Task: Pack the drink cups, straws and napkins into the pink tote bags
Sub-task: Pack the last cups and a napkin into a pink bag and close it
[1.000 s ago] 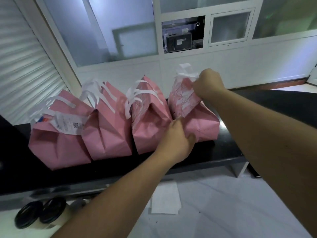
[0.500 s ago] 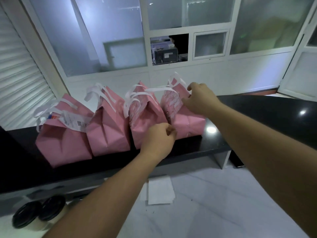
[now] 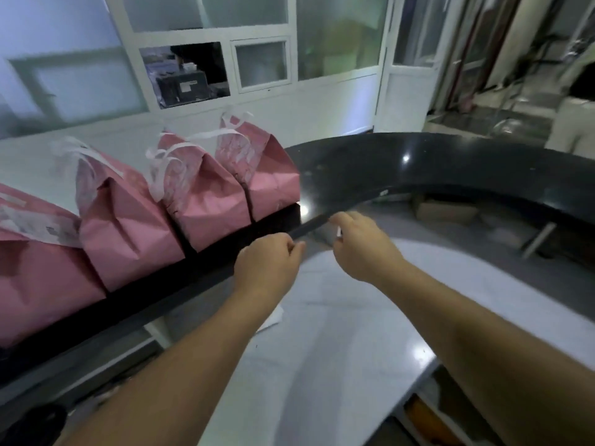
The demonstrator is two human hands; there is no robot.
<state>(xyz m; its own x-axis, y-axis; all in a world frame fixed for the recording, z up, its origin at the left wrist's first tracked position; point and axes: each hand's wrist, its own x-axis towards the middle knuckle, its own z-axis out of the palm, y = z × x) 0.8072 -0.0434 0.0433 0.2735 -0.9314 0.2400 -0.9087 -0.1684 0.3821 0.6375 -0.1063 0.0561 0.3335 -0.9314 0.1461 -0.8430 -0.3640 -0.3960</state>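
- Currently four pink paper tote bags [image 3: 206, 204] with white ribbon handles [image 3: 206, 138] stand touching in a row on the glossy black raised counter ledge [image 3: 418, 165], tops folded shut
- Left hand [image 3: 269, 268] hangs loosely curled near the ledge's front edge, grasping nothing, clear of the bags
- Right hand [image 3: 363, 246] beside it is relaxed too; a small white sliver shows at its fingertips, too blurred to identify
- Risk, as I judge it: the bags sit near the edge, so a careless tug on a handle could tip one off
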